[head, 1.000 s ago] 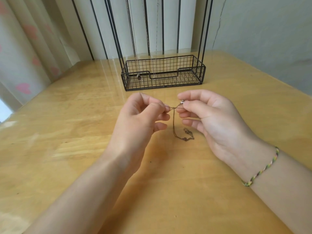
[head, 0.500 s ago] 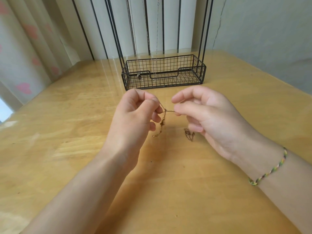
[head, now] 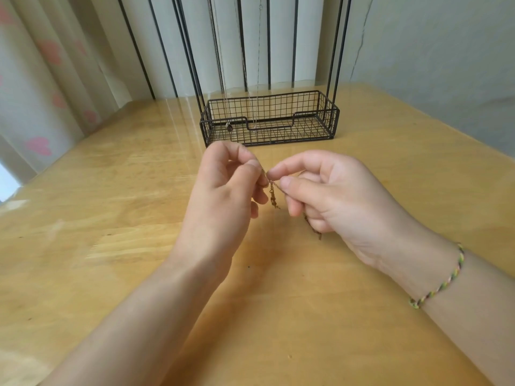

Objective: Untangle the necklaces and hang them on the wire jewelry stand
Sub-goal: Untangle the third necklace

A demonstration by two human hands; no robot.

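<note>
A thin bronze necklace chain (head: 272, 195) hangs between my two hands above the wooden table (head: 111, 218). My left hand (head: 223, 196) pinches one part of it between thumb and forefinger. My right hand (head: 331, 196) pinches it close by, fingertips nearly touching the left ones. A short tangled length dangles between the hands, and another end shows below my right palm. The black wire jewelry stand (head: 269, 118) stands behind the hands, with two thin necklaces (head: 227, 101) hanging down into its basket base.
A curtain with pink patterns hangs at the left, and a grey wall rises at the right behind the table. A braided bracelet (head: 440, 282) is on my right wrist.
My hands have come closer together, with the fingertips almost meeting. The chain loop that hung down to the table a second ago is now bunched short between the hands.
</note>
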